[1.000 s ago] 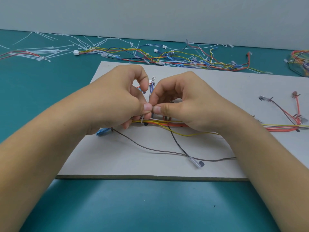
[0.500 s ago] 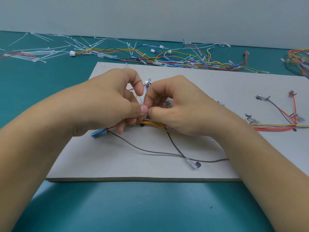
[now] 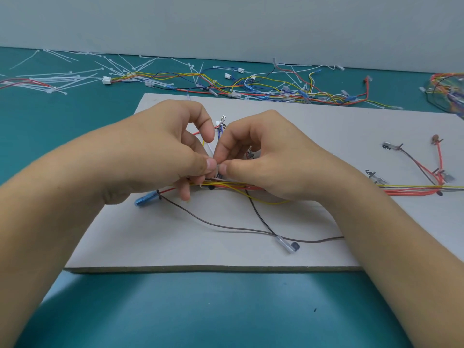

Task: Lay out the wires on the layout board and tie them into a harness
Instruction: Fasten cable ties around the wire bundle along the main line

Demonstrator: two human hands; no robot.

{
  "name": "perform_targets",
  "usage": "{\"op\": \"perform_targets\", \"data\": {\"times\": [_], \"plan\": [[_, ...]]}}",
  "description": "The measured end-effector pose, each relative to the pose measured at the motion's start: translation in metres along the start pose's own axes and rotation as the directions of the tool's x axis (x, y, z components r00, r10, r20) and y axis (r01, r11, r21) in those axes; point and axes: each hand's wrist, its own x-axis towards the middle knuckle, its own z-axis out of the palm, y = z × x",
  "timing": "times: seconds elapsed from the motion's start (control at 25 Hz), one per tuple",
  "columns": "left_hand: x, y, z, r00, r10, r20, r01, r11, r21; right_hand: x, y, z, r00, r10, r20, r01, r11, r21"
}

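Note:
A grey layout board lies on the teal table. Across its middle runs a bundle of red, yellow and orange wires. My left hand and my right hand meet over the bundle's left part, thumbs tip to tip, pinching a thin white cable tie around the wires. A brown wire and a black wire with a clear terminal trail toward the front. A blue terminal lies below my left hand.
Loose coloured wires with connectors lie in a heap behind the board. Several white cable ties are scattered at the back left. Another wire bundle sits at the far right edge. A grey wall closes the back.
Both hands stay together on the bundle; the fingertips have shifted slightly while working the tie. The view has shifted a little.

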Motion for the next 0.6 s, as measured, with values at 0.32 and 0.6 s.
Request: {"op": "perform_targets", "data": {"times": [0.32, 0.6], "plan": [[0.003, -0.004, 0.004, 0.999, 0.025, -0.037, -0.024, 0.999, 0.027, 0.000, 0.002, -0.001, 1.000, 0.000, 0.014, 0.000, 1.000, 0.021], [0.001, -0.005, -0.007, 0.998, -0.023, 0.059, 0.021, 0.999, 0.039, 0.000, 0.002, -0.001, 1.000, -0.001, -0.008, 0.001, 1.000, 0.020]]}}
